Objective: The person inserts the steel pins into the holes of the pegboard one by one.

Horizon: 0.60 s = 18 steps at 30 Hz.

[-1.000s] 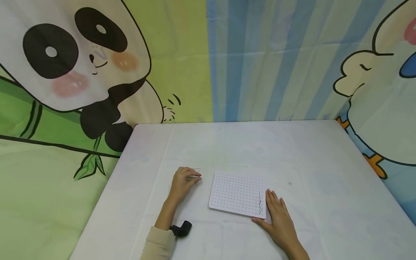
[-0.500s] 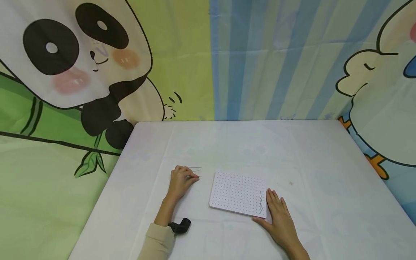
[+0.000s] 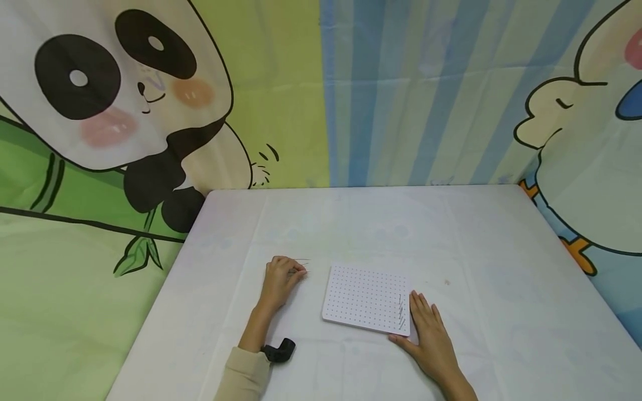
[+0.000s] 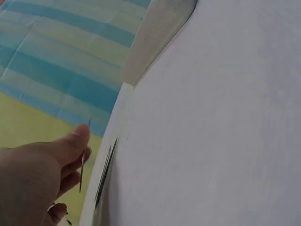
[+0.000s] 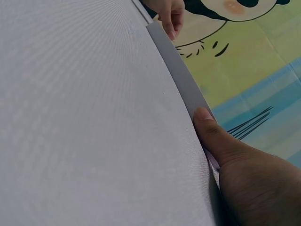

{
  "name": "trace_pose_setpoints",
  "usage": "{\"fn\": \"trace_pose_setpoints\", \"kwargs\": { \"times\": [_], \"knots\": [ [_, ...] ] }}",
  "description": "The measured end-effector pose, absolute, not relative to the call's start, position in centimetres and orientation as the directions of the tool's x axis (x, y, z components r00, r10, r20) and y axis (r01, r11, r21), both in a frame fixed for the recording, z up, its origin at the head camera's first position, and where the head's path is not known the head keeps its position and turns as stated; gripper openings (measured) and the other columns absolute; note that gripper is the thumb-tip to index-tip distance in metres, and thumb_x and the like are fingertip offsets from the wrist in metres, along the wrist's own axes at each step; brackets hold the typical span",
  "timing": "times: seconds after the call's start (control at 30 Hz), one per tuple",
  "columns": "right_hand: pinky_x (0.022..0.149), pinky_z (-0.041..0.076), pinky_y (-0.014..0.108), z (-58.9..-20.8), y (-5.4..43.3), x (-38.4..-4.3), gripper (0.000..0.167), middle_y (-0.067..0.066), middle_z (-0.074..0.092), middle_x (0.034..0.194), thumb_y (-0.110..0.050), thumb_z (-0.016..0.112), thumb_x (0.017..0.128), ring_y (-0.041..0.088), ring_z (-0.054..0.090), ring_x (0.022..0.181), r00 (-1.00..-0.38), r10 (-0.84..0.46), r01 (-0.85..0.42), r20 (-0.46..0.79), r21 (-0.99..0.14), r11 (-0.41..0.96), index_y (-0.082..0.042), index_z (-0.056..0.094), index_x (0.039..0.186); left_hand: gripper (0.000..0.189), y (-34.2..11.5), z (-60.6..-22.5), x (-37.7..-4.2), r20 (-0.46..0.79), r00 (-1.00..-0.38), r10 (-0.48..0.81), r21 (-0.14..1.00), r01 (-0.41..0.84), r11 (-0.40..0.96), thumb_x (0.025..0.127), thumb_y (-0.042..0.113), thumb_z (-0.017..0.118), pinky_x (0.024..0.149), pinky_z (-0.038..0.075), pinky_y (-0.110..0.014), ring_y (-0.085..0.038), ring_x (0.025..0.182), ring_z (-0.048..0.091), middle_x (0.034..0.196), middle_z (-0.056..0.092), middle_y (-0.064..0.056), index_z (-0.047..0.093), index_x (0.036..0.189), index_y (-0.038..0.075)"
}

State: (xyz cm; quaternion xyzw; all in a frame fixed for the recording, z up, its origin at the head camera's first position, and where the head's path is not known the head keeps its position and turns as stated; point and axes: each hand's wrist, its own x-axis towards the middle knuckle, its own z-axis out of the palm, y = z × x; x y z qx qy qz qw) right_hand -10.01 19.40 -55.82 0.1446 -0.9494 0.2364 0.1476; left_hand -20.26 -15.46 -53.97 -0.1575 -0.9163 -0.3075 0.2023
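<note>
Your left hand (image 3: 281, 278) is bare, with no ring or glove on it, and so is your right hand (image 3: 430, 337). On your left forearm you wear a beige sleeve (image 3: 243, 376) of soft, plain fabric, its cuff ending just short of the wrist. A small black device (image 3: 280, 352) sits at that cuff on the inner side of the wrist, rounded and matte, shaped like a short bent tube. Your right forearm (image 3: 458, 390) shows no sleeve where it enters the head view. The nails that show are short and unpainted.
</note>
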Motion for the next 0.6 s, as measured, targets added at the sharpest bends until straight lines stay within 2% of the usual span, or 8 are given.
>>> {"fn": "trace_pose_setpoints", "kwargs": {
  "times": [0.2,0.37,0.47,0.6],
  "knots": [
    [0.11,0.009,0.043,-55.8,19.3,-10.1,0.102,0.021,0.032,0.143,-0.056,0.072,0.069,0.035,0.026,0.133,-0.917,-0.201,-0.34,0.344,-0.408,0.847,0.007,0.033,0.138,0.005,-11.5,-52.0,-20.2,0.44,-0.873,0.209,0.652,0.471,0.594,0.082,0.018,0.07,0.075,0.041,-0.033,-0.01,0.082,0.054,0.081,0.065,0.009,0.07,0.085,0.014],
    [0.11,0.009,0.042,-55.8,19.2,-10.0,0.101,0.021,0.033,0.143,-0.056,0.072,0.069,0.035,0.026,0.133,-0.919,-0.202,-0.338,0.338,-0.415,0.845,0.007,0.033,0.138,0.013,-7.4,-51.2,-20.1,0.396,-0.865,0.308,0.693,0.502,0.518,0.09,0.015,0.06,0.072,0.045,-0.025,-0.007,0.082,0.054,0.086,0.062,0.007,0.07,0.097,0.012],
    [0.11,0.01,0.042,-55.8,19.2,-10.0,0.101,0.021,0.033,0.143,-0.056,0.072,0.069,0.035,0.026,0.132,-0.92,-0.203,-0.338,0.336,-0.416,0.844,0.007,0.034,0.138,0.015,-4.8,-51.0,-20.0,0.379,-0.862,0.337,0.721,0.503,0.476,0.091,0.018,0.058,0.069,0.045,-0.021,-0.004,0.081,0.055,0.088,0.062,0.007,0.07,0.096,0.012],
    [0.11,0.01,0.043,-55.8,19.3,-10.0,0.101,0.02,0.033,0.143,-0.056,0.071,0.069,0.035,0.027,0.132,-0.916,-0.21,-0.348,0.342,-0.416,0.84,0.007,0.033,0.138,0.012,-1.7,-50.6,-19.5,0.392,-0.86,0.327,0.77,0.501,0.394,0.09,0.019,0.061,0.063,0.046,-0.018,-0.001,0.074,0.057,0.085,0.066,0.006,0.069,0.093,0.011]
  ]
}}
